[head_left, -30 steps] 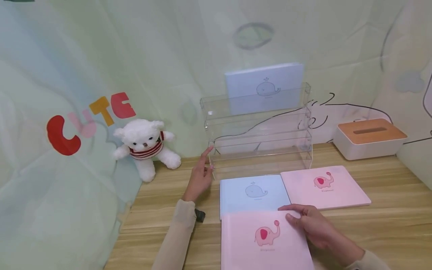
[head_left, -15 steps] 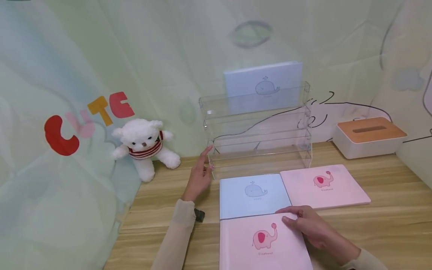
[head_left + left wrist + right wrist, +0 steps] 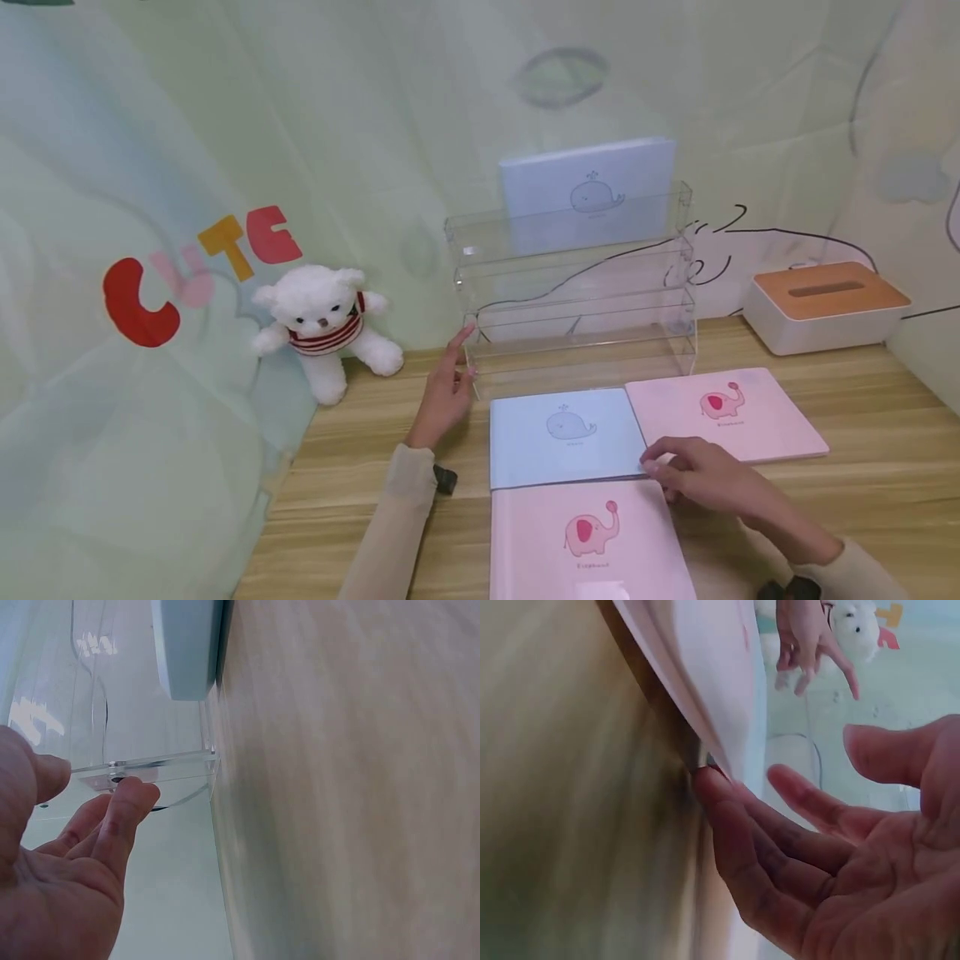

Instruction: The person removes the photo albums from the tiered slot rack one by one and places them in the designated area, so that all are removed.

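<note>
My left hand (image 3: 444, 400) touches the left side of a clear acrylic display rack (image 3: 577, 333), its index finger stretched along the panel's edge. In the left wrist view its thumb and fingertips sit right at that clear edge. My right hand (image 3: 701, 475) is at the corner where a blue whale notebook (image 3: 525, 442) meets the front pink elephant notebook (image 3: 532, 533). In the right wrist view its thumb stands apart from the fingers, whose tips are at the pink notebook's edge (image 3: 705, 697). A second pink elephant notebook (image 3: 780, 417) lies to the right.
Another blue whale notebook (image 3: 540, 196) stands upright in the rack's top tier. A white plush bear (image 3: 311, 296) in a striped top sits at left. A tissue box (image 3: 817, 325) with a wooden lid is at the back right, before a printed curtain (image 3: 375, 125).
The front pink notebook has slid slightly toward me and lies below the blue one. My right hand has let go of its top right corner and shifted up and right. My left hand stays put.
</note>
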`<action>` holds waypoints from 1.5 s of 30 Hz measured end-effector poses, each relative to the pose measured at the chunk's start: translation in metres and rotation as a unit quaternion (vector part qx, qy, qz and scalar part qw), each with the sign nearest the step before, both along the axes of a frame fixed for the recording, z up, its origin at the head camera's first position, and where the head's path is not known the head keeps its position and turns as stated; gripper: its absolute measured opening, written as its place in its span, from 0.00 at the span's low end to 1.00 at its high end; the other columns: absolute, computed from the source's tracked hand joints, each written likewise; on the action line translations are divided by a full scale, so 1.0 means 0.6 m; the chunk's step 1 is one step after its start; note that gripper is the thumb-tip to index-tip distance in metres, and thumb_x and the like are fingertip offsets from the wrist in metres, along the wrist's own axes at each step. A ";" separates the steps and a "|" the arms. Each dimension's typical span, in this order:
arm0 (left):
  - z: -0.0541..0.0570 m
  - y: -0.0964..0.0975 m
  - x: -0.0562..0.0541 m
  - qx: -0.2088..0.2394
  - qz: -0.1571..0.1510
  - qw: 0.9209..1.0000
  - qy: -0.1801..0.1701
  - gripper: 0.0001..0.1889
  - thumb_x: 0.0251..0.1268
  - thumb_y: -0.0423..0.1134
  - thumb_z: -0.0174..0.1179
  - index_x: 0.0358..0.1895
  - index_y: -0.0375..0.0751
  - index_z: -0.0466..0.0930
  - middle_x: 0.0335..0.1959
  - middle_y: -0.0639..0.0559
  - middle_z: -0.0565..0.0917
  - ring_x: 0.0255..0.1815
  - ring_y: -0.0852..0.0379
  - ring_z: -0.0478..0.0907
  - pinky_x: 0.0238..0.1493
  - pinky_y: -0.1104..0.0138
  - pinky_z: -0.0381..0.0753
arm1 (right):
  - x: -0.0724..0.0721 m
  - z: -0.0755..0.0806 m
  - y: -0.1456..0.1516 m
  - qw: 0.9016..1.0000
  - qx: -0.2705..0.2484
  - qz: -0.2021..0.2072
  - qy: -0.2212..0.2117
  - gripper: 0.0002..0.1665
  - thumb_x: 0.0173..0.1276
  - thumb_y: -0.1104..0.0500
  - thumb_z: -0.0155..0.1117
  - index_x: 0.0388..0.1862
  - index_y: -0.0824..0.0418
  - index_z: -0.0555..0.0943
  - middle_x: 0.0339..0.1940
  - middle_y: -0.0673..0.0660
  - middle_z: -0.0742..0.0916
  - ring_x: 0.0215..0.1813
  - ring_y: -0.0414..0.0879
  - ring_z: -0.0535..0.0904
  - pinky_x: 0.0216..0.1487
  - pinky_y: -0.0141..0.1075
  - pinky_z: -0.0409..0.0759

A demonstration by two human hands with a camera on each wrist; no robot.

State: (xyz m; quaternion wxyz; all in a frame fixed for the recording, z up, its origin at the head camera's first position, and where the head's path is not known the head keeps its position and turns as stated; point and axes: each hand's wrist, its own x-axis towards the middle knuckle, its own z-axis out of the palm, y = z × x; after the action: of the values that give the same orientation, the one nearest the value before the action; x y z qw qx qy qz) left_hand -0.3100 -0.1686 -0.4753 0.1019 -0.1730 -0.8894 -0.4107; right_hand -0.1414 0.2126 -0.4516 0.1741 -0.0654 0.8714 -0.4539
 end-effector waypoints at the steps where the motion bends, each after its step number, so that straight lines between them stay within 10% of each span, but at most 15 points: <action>1: 0.000 0.000 0.000 0.001 0.000 1.000 0.000 0.42 0.83 0.32 0.55 0.83 0.84 0.51 0.56 0.38 0.82 0.38 0.50 0.83 0.42 0.60 0.83 | -0.002 0.006 0.003 1.000 0.012 0.002 0.004 0.18 0.79 0.51 0.65 0.58 0.62 0.85 0.28 0.54 0.86 0.35 0.48 0.79 0.37 0.37 0.75; 11: 0.000 0.001 0.002 0.005 -0.003 1.000 0.011 0.42 0.82 0.31 0.55 0.84 0.80 0.54 0.54 0.38 0.83 0.34 0.52 0.82 0.39 0.61 0.81 | -0.046 0.081 0.040 0.995 0.020 0.003 0.097 0.29 0.82 0.48 0.63 0.72 0.64 0.77 0.58 0.65 0.90 0.53 0.53 0.89 0.49 0.39 0.85; 25: 0.003 -0.002 0.002 -0.004 0.000 1.000 0.009 0.41 0.82 0.31 0.55 0.84 0.77 0.54 0.53 0.38 0.84 0.34 0.54 0.82 0.40 0.62 0.81 | -0.147 0.170 0.069 0.954 -0.073 -0.050 0.288 0.44 0.82 0.55 0.63 0.89 0.49 0.55 0.85 0.65 0.70 0.83 0.66 0.68 0.63 0.12 0.67; 35: 0.003 -0.003 0.005 -0.003 -0.001 1.000 0.004 0.41 0.83 0.31 0.55 0.84 0.79 0.53 0.51 0.39 0.82 0.32 0.55 0.79 0.37 0.64 0.79 | -0.218 0.229 0.082 0.933 -0.089 -0.109 0.331 0.47 0.82 0.49 0.63 0.90 0.46 0.51 0.90 0.58 0.64 0.89 0.57 0.59 0.89 0.53 0.59; 45: 0.005 0.001 0.005 0.000 -0.004 1.000 0.008 0.41 0.83 0.31 0.54 0.84 0.79 0.53 0.52 0.39 0.82 0.31 0.55 0.78 0.36 0.64 0.79 | -0.270 0.286 0.086 0.923 -0.122 -0.125 0.343 0.47 0.82 0.49 0.63 0.90 0.51 0.51 0.90 0.60 0.62 0.91 0.56 0.56 0.91 0.52 0.52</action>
State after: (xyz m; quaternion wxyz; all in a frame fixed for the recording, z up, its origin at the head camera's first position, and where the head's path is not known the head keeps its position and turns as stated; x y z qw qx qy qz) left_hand -0.3071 -0.1679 -0.4721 0.1078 -0.1798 -0.8878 -0.4098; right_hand -0.3036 0.2645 -0.2799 -0.2033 -0.1281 0.8170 -0.5243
